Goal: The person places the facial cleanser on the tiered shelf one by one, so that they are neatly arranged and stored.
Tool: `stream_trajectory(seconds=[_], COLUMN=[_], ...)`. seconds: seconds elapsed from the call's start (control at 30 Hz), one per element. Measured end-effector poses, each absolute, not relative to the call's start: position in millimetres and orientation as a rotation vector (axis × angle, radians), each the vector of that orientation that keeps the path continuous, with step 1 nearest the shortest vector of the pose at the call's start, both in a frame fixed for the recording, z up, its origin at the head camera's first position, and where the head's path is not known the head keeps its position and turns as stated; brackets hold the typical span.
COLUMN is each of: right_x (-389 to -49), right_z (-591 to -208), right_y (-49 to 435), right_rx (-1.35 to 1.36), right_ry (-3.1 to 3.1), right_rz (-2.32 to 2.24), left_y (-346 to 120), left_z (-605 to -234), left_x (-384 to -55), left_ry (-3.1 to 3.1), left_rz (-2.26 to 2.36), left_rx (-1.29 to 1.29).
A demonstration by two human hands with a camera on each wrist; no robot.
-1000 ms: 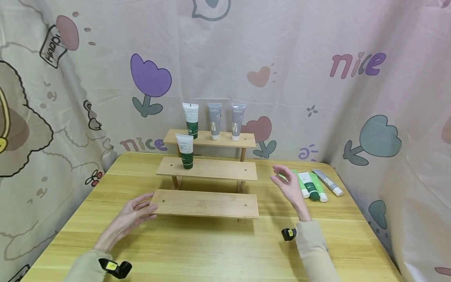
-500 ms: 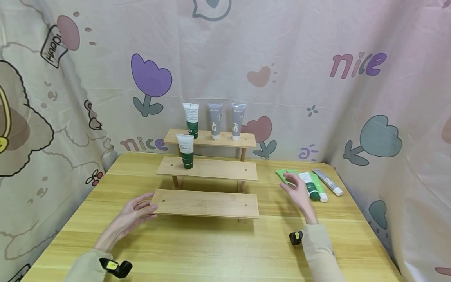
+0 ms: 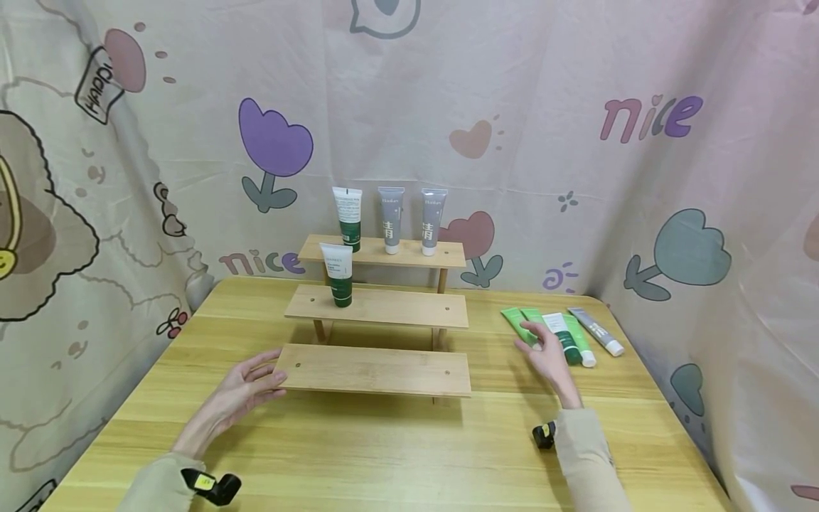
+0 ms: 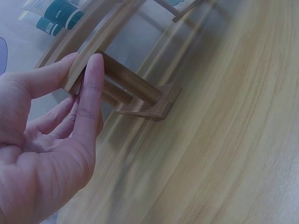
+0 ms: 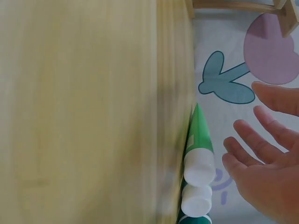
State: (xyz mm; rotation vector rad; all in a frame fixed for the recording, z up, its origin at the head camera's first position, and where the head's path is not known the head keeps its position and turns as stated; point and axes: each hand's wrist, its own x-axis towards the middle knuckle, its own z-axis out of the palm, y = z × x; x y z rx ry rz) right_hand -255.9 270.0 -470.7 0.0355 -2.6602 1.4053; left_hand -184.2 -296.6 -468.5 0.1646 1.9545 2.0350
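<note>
My left hand (image 3: 237,392) pinches the left end of the lowest board of a three-tier wooden display stand (image 3: 377,370). In the left wrist view, thumb and forefinger (image 4: 91,93) lie on either side of the board's end. My right hand (image 3: 552,361) hovers over squeeze tubes lying at the table's right, its fingers loosely bent and nothing in them. Under and beside it are light green tubes (image 3: 514,321), a white-and-dark-green tube (image 3: 563,340) and a grey tube (image 3: 596,332). In the right wrist view, a green tube (image 5: 199,133) with a white cap lies apart from the fingers.
Two grey tubes (image 3: 391,220) (image 3: 433,222) and a white-and-green tube (image 3: 348,219) stand upright on the top tier. Another white-and-green tube (image 3: 338,276) stands at the left of the middle tier. A printed curtain (image 3: 544,163) hangs behind the wooden table (image 3: 384,455).
My right hand has moved right and slightly toward me, from beside the stand to over the lying tubes. My left hand and the stand have stayed put.
</note>
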Motion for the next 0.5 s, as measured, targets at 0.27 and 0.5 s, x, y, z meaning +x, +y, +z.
stream_trajectory(seconds=[0.27, 0.5], right_x=[-257.7, -261.4], right_z=[-475.0, -477.0], right_y=[272.9, 276.5], right_rx=[0.048, 0.043], right_ry=[-2.716, -2.797], right_rz=[1.294, 1.226], left_y=[-297.1, -295.2], left_z=[-470.6, -470.1], left_x=[-184.5, -184.2], left_ry=[1.960, 1.985], left_rz=[2.039, 2.022], left_rx=[0.182, 0.163])
